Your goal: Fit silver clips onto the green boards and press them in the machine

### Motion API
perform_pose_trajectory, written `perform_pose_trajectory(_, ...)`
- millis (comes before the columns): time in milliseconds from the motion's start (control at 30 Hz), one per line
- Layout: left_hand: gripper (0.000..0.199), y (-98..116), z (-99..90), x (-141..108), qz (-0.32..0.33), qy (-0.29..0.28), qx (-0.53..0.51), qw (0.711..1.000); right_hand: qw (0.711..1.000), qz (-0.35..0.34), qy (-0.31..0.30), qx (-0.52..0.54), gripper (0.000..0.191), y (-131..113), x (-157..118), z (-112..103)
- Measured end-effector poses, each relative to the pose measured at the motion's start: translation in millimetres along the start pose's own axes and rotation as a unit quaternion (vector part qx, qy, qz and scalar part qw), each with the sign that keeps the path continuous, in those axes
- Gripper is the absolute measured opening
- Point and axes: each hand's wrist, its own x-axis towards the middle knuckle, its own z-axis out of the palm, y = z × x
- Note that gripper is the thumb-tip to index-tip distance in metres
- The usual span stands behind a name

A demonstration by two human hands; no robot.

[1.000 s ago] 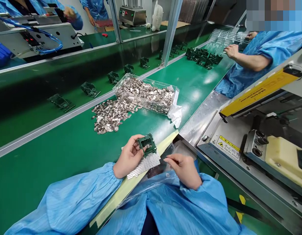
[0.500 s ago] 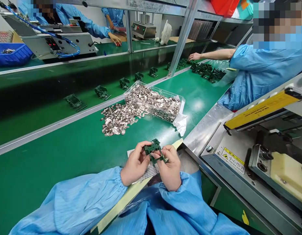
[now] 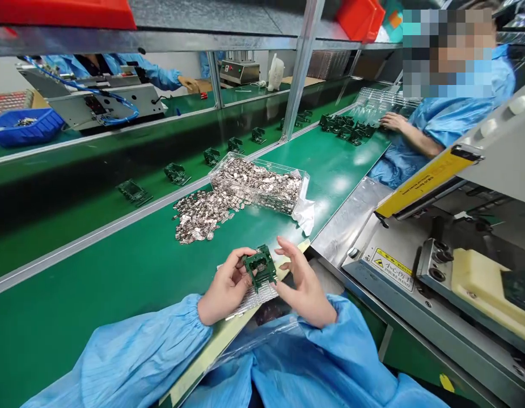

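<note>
My left hand (image 3: 227,286) pinches a dark green plastic frame part (image 3: 261,268) by its left side, holding it up in front of me. My right hand (image 3: 303,283) is open on the part's other side, thumb and fingers apart; whether the thumb tip touches the part I cannot tell. Beneath both hands lies a sheet of small silvery pieces in rows (image 3: 245,306), over a pale yellow strip (image 3: 209,354). Beyond them a heap of small flat metal pieces (image 3: 198,218) spreads out from a clear plastic tray (image 3: 303,187) full of the same pieces.
Several similar green parts (image 3: 176,174) stand along the sunken lane behind a metal rail. More green parts (image 3: 351,130) lie by a co-worker's hand (image 3: 394,121). A machine with a yellow bar (image 3: 424,184) stands at right. A metal post (image 3: 303,73) rises at the back.
My right hand has let go of the green part and spread its fingers. The part has turned in my left hand. The co-worker's arm has drawn back toward their body. My view has shifted.
</note>
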Motion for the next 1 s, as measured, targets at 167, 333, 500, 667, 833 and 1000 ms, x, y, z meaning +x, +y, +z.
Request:
perform_pose_trajectory(167,0.046,50.4,15.0,17.2,-0.034,-0.229,0.040,0.972,0.992,-0.105,-0.026,-0.064,0.061,-40.2,-41.3,-53.0)
perform_pose_trajectory(333,0.055,82.9,88.1,82.3,0.080,-0.376,0.109,0.917,0.963,-0.092,0.245,-0.063,0.068,-55.8,-112.8,-134.1)
perform_pose_trajectory(500,0.056,94.3,233.3,121.7,0.271,-0.376,0.164,0.871,0.735,-0.194,0.645,-0.077,0.053,-61.1,-183.2,-223.2)
perform_pose_trajectory(667,0.079,91.2,337.3,144.8,0.235,-0.388,0.187,0.871,0.729,-0.100,0.666,-0.121,0.068,-60.7,-208.6,-275.3)
perform_pose_trajectory(833,0.078,96.4,321.6,158.3,0.137,-0.340,0.061,0.928,0.788,-0.050,0.574,-0.217,0.072,-63.1,-180.8,-301.8)
perform_pose_trajectory(1000,0.057,96.6,211.0,153.8,0.053,-0.372,0.007,0.927,0.861,0.067,0.379,-0.333,0.066,-73.5,-139.7,-313.8)
